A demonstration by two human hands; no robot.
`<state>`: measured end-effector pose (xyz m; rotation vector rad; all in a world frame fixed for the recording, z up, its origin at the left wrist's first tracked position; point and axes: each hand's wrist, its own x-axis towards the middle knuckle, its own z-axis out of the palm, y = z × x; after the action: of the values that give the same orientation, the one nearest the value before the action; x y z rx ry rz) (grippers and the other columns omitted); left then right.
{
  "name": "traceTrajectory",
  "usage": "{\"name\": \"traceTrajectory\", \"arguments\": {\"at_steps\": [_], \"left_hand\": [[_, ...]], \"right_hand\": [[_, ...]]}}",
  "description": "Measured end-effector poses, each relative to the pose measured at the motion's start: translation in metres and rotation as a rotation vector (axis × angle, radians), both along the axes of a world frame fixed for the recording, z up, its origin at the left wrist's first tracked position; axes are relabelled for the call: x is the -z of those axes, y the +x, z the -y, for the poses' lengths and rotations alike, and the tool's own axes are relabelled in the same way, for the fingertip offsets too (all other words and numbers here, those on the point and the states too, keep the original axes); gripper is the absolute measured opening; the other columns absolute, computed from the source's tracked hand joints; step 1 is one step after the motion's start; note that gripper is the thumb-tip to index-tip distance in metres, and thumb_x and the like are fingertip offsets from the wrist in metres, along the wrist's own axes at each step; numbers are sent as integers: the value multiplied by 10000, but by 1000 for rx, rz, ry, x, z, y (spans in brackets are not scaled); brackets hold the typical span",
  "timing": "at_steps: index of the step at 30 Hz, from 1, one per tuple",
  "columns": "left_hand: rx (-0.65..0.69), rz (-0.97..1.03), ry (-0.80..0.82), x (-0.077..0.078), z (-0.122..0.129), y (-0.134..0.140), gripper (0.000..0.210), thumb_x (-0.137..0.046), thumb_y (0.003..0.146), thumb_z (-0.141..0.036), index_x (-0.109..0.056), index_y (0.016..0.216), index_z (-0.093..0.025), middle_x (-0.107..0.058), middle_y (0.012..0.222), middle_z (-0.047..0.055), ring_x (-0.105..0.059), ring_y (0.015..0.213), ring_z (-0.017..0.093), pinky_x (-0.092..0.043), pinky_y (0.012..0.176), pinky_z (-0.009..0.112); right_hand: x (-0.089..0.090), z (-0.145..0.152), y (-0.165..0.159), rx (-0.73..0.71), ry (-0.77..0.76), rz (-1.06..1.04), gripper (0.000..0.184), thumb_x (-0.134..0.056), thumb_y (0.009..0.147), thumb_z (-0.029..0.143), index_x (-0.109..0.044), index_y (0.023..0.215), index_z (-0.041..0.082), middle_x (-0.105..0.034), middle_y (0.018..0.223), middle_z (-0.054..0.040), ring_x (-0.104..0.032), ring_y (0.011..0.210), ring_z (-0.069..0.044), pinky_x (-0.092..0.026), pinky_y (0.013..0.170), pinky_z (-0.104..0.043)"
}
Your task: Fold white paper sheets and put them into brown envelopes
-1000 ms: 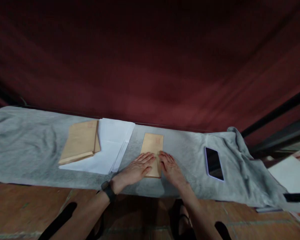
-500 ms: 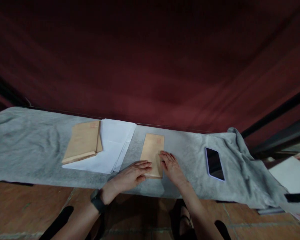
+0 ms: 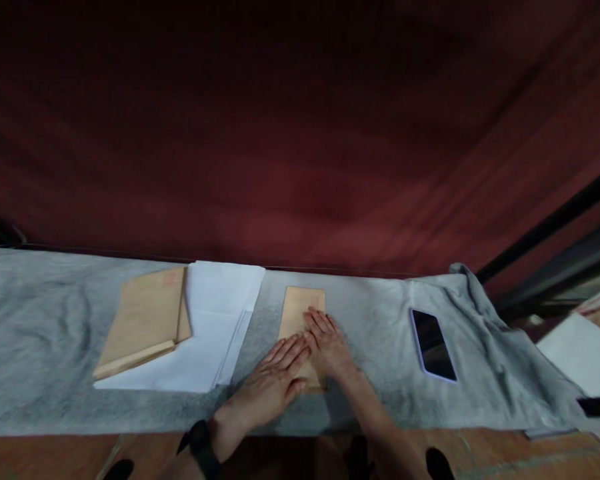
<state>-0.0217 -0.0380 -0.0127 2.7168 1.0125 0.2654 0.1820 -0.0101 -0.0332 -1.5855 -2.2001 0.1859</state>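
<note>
A brown paper envelope (image 3: 300, 308) lies lengthwise in front of me on the grey cloth, with faint red print near its far right corner. My left hand (image 3: 277, 370), a dark watch on its wrist, rests flat across the envelope's left and near part, fingers stretched out. Pressing on its right side is my right hand (image 3: 329, 343), fingers extended, their tips touching or nearly touching my left fingers. Both palms face down and neither hand grasps anything. The near part of the envelope is partly covered by the hands.
To the left, a stack of brown envelopes (image 3: 147, 313) sits partly on white paper sheets (image 3: 217, 323). A phone (image 3: 434, 345) with a purple edge lies to the right. The grey cloth (image 3: 380, 333) covers a narrow bench before a dark red curtain (image 3: 300, 167). White paper (image 3: 580, 353) is at far right.
My left hand has slid further onto the envelope and flattened out. My right hand has moved inward from the right edge onto the envelope. The view has tilted slightly up.
</note>
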Motion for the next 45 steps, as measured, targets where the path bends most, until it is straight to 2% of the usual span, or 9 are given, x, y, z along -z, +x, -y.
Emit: {"name": "traceTrajectory", "arguments": {"at_steps": [10, 15, 21, 25, 29, 32, 34, 39, 45], "left_hand": [[89, 14, -177, -11, 18, -16, 735, -588, 927, -281, -250, 1580, -289, -263, 1648, 39, -240, 1522, 224, -297, 1229, 455], [41, 37, -128, -12, 30, -13, 700, -556, 935, -259, -268, 1574, -273, -293, 1638, 42, -262, 1514, 221, -298, 1232, 454], [-11, 48, -50, -10, 36, -4, 585, -507, 940, -228, -399, 1514, -213, -442, 1561, 99, -424, 1436, 236, -389, 1182, 430], [-16, 36, 28, 4, 36, 3, 579, -482, 927, -161, -416, 1503, -173, -477, 1534, 119, -452, 1417, 247, -406, 1174, 427], [-4, -6, 98, 34, 38, 6, 629, -420, 897, -84, -387, 1521, -151, -454, 1541, 143, -439, 1423, 265, -434, 1153, 450], [-29, -41, 135, 51, 41, 7, 711, -376, 856, -18, -341, 1549, -171, -447, 1549, 132, -433, 1426, 255, -449, 1142, 447], [-31, -46, 132, 53, 43, 7, 673, -391, 867, -34, -388, 1526, -168, -475, 1531, 132, -444, 1419, 256, -451, 1141, 438], [-58, -54, 67, 33, 45, 7, 496, -449, 915, -112, -543, 1401, -125, -565, 1450, 169, -527, 1355, 290, -471, 1117, 466], [-42, -11, -2, -2, 36, 10, 406, -520, 890, -83, -628, 1267, -186, -664, 1323, 125, -590, 1279, 267, -423, 1143, 452]], "right_hand": [[9, -23, 2, 181, 57, 73, 536, -337, 1057, 357, -370, 1541, 131, -387, 1578, -137, -359, 1470, -263, -248, 1217, -507], [4, -10, -6, 52, 45, 84, 542, -346, 1064, 372, -322, 1564, 164, -360, 1596, -112, -315, 1492, -238, -230, 1233, -501], [-2, -6, -18, -153, -19, 84, 481, -334, 1071, 353, -373, 1543, 268, -341, 1612, -30, -305, 1496, -201, -247, 1242, -465], [-3, -20, -20, -10, -7, 71, 480, -341, 1066, 352, -422, 1521, 222, -336, 1613, -74, -311, 1494, -218, -262, 1235, -460], [-3, -33, -28, 96, -10, 72, 504, -357, 1056, 366, -418, 1524, 191, -320, 1614, -111, -293, 1501, -251, -252, 1230, -492], [-3, -34, -38, 69, -18, 62, 513, -369, 1052, 376, -396, 1536, 211, -342, 1604, -96, -290, 1502, -254, -234, 1234, -517], [-4, -31, -43, 8, -19, 55, 513, -385, 1050, 372, -384, 1541, 225, -348, 1602, -83, -295, 1500, -247, -221, 1240, -523], [-8, -13, -45, -146, -96, 25, 475, -305, 1080, 363, -386, 1535, 254, -341, 1605, -39, -280, 1505, -197, -210, 1257, -490], [-20, 17, -31, -285, -176, -45, 454, -260, 1095, 345, -401, 1522, 286, -379, 1591, -1, -308, 1490, -142, -223, 1265, -432]]}}
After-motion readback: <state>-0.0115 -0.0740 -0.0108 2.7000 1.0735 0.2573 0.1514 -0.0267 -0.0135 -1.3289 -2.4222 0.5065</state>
